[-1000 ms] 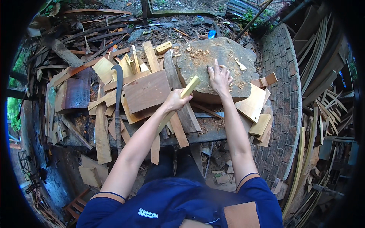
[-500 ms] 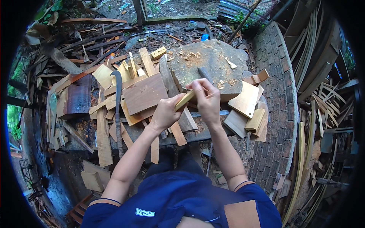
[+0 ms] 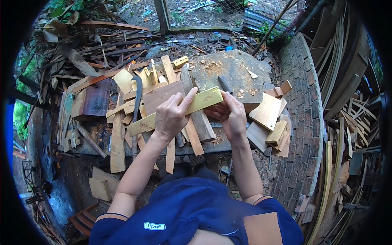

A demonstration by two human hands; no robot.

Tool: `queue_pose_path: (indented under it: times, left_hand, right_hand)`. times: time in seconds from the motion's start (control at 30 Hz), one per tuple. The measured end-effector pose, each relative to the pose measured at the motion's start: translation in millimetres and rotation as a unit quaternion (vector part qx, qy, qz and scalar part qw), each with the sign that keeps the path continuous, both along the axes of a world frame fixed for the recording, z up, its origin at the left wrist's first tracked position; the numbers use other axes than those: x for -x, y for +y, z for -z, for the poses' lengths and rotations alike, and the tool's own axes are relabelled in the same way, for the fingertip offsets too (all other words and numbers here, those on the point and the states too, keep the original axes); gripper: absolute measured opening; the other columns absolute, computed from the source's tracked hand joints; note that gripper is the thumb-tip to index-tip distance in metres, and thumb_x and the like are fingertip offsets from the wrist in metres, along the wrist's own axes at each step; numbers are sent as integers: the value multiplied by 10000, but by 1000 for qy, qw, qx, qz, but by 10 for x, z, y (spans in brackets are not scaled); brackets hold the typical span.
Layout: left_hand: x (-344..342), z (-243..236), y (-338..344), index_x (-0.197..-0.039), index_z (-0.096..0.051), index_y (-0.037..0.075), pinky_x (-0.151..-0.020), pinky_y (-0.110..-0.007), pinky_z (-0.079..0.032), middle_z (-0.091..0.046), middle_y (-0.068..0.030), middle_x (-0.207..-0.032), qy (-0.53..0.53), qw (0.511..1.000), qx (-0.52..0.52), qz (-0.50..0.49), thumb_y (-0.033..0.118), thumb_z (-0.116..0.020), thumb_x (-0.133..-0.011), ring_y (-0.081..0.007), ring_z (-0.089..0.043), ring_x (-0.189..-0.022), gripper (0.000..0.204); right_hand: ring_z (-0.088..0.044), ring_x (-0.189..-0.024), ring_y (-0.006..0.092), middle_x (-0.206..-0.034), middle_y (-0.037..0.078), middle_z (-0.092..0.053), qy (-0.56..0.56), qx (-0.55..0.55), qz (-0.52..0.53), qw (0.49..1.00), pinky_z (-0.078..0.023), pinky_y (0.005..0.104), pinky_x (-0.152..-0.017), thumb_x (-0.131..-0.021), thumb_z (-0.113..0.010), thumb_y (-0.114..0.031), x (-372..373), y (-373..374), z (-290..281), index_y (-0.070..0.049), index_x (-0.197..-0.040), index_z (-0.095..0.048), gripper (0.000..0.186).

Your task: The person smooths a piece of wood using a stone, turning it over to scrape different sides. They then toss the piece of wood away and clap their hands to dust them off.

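Observation:
A flat, pale yellow wooden slat (image 3: 207,98) lies slantwise between my hands, its broad face up with a few brownish marks. My left hand (image 3: 173,113) grips it around the middle, index finger stretched along it. At the slat's right end, my right hand (image 3: 232,115) holds it with the thumb near the edge and fingers underneath. Just beyond that end, a dark metal tool (image 3: 225,83) rests on a big wooden chopping block (image 3: 245,65) strewn with shavings; its kind is unclear. A billhook (image 3: 138,92) with a curved dark blade leans among boards to the left.
Under my left hand lies a reddish-brown board (image 3: 159,97) amid many offcuts. Pale blocks and boards (image 3: 267,110) are stacked right of the chopping block. A curved low brick wall (image 3: 304,106) borders the right side. Scrap wood (image 3: 118,51) is piled at the back left.
The slat, earlier seen almost edge-on in both hands, now shows its broad face and full length. My right hand has moved slightly right and down, palm more upturned. The view has shifted a little.

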State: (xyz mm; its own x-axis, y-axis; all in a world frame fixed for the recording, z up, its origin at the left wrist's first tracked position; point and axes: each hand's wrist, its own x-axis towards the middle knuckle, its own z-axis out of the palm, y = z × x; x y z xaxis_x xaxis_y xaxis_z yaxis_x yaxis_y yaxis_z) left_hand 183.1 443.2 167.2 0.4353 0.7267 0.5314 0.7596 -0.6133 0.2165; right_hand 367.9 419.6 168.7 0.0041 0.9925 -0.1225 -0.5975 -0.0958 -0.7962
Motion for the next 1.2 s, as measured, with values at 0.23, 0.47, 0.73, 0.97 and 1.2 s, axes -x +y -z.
queue_pose_path:
  times: [0.23,0.47,0.73,0.97,1.2]
  left_hand:
    - [75,-10,-119,-1320,-530,158,-600,-337,-487,-480,-41,-738,21,999,-13,-30,94,-724,-669,-195,-557,-669,682]
    - [86,-43,-180,-1309,-541,180,-587,-333,-483,-487,-35,-746,50,997,-45,-39,116,-730,-672,-196,-561,-674,668]
    - [53,3,-172,-1288,-558,193,-586,-340,-485,-506,-35,-739,26,999,-6,-31,111,-733,-666,-204,-589,-674,651]
    - [37,35,-170,-1277,-568,198,-583,-357,-485,-507,-43,-730,-47,999,25,-5,102,-731,-676,-218,-584,-661,630]
    - [86,69,-137,-1270,-578,177,-575,-356,-479,-494,-43,-710,-66,998,16,15,71,-704,-680,-213,-564,-641,612]
  right_hand:
    - [-689,-813,206,-924,152,-673,-169,-54,61,982,-585,326,-736,-956,-564,-201,45,-192,75,56,-1058,-601,279]
    - [-682,-855,198,-944,134,-672,150,75,-27,985,-586,322,-776,-937,-589,-177,-73,-210,182,27,-1033,-604,227]
    - [-674,-871,174,-948,88,-648,193,36,-68,978,-586,326,-816,-948,-565,-169,-87,-162,263,-22,-1016,-589,164]
    - [-677,-849,139,-909,37,-671,406,95,-130,899,-577,317,-845,-946,-556,-128,-53,-149,524,-113,-1010,-590,73]
    - [-644,-811,107,-958,39,-652,292,77,-116,946,-572,267,-725,-962,-548,-240,-23,-45,224,-53,-1203,-554,305]
